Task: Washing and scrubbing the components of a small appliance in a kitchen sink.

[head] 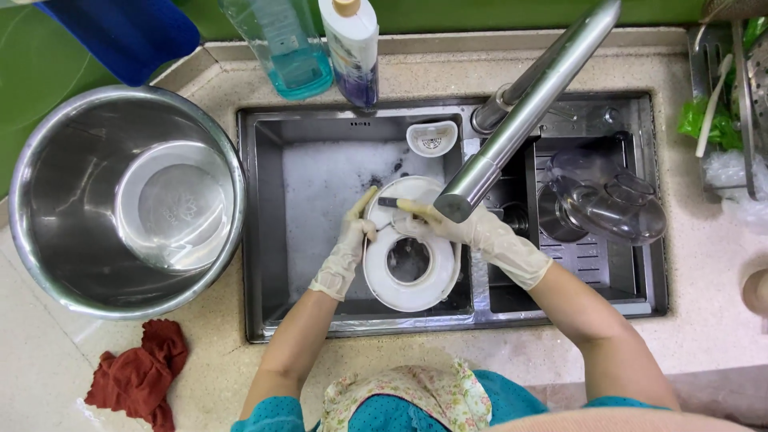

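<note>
1. Nearest the body: the front edge of the counter (480, 352); a crumpled red cloth (140, 376) lies by its front-left corner.
2. Left hand (346, 254), gloved, fingers closed on the left rim of a round white lid (412, 244) with a hole in its middle. The lid is held tilted over the left basin of the sink (264, 240), near that basin's front-right corner.
3. Right hand (472, 228), gloved, fingers wrapped around a small dark brush (390, 202) laid on the lid's upper face.
4. The basin behind the lid is full of white suds (328, 184); a small white strainer cup (432, 138) hangs at its back edge.
5. Right basin: a clear domed lid (608, 200) rests on the rack.
6. Steel faucet (528, 104) angles over the divider, its spout just above the right hand.
7. Left edge of the counter: a big steel bowl (72, 200) holding a smaller white one.
8. Back edge: a blue-liquid bottle (284, 44) and a white bottle (352, 48).
9. Risk, judged: wet soapy gloves on a smooth rim, so the lid could slip into the suds and knock the steel. Lifting the right hand could bump the spout.
</note>
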